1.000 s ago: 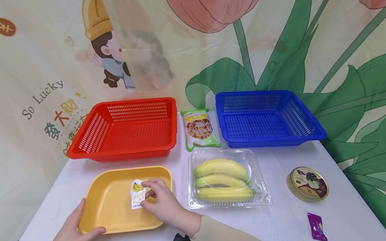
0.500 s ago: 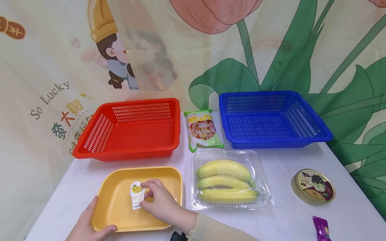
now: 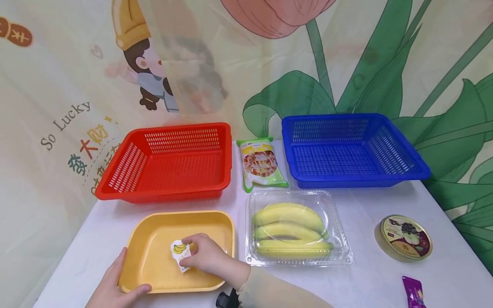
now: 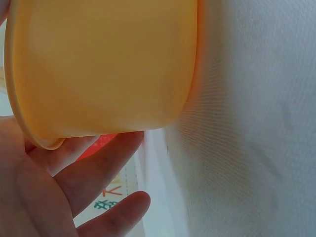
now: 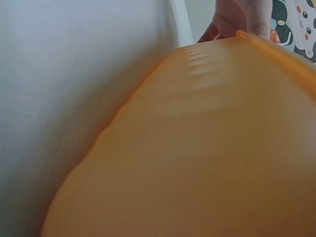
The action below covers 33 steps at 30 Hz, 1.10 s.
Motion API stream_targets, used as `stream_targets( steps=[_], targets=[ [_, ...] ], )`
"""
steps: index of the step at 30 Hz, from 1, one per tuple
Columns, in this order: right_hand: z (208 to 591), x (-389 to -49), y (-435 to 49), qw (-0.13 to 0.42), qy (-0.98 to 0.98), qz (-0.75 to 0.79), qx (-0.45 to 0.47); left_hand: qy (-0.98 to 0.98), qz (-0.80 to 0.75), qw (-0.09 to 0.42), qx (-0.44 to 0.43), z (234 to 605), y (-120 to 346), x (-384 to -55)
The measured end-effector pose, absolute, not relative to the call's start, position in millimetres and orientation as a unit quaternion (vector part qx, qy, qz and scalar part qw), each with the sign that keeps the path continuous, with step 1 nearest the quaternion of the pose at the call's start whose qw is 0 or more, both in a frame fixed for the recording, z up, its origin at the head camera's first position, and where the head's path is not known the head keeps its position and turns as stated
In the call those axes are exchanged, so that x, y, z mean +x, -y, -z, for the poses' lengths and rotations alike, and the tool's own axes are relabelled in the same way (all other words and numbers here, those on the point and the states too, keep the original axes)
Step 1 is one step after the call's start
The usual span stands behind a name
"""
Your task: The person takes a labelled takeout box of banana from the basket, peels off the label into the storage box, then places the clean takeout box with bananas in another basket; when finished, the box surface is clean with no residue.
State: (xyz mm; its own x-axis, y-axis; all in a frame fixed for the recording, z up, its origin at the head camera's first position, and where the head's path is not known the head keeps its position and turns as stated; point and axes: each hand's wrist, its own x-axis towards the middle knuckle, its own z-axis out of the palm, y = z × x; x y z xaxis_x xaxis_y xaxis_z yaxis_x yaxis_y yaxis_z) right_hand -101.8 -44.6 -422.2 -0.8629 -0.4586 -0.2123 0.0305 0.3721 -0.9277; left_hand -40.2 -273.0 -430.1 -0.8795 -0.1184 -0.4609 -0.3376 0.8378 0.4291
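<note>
Tray (image 3: 148, 239)'s sitting front L on the table (image 3: 346, 286), card (image 3: 178, 248) hanging over its floor; L basket (image 3: 173, 175)'s standing just behind. Lidded box (image 3: 300, 262)'s lying R of tray, bananas (image 3: 289, 214) resting inside. Packet (image 3: 262, 164)'s lying behind box, btwn L basket & R basket (image 3: 331, 158). Tin (image 3: 404, 237)'s sitting R of box, sachet (image 3: 413, 293) lying in front of tin. Backdrop (image 3: 239, 64)'s hanging behind both bskts.
</note>
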Motion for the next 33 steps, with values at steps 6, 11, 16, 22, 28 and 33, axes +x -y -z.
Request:
stream_targets(
  steps=[6, 11, 16, 22, 28, 33],
  targets=[
    [421.8, -99.6, 44.1, 0.216, -0.842, 0.461, -0.181, -0.945, -0.251, 0.18, -0.107, 428.3, 271.7, -37.5],
    [422.2, -96.9, 45.0, 0.193, -0.879, 0.384, -0.209, -0.944, -0.257, 0.178, -0.109, 424.8, 269.8, -37.2],
    [422.3, -95.6, 45.3, 0.178, -0.893, 0.344, -0.23, -0.942, -0.265, 0.176, -0.111, 425.9, 269.4, -36.1],
    [422.2, -94.7, 46.5, 0.174, -0.904, 0.305, -0.244, -0.948, -0.266, 0.144, -0.096, 429.6, 271.1, -32.6],
    [420.9, -94.5, 45.5, 0.18, -0.907, 0.288, -0.249, -0.948, -0.267, 0.141, -0.096, 431.1, 271.8, -31.9],
    [420.1, -93.9, 45.0, 0.18, -0.915, 0.272, -0.24, -0.946, -0.269, 0.147, -0.102, 429.0, 270.9, -32.1]
  ],
)
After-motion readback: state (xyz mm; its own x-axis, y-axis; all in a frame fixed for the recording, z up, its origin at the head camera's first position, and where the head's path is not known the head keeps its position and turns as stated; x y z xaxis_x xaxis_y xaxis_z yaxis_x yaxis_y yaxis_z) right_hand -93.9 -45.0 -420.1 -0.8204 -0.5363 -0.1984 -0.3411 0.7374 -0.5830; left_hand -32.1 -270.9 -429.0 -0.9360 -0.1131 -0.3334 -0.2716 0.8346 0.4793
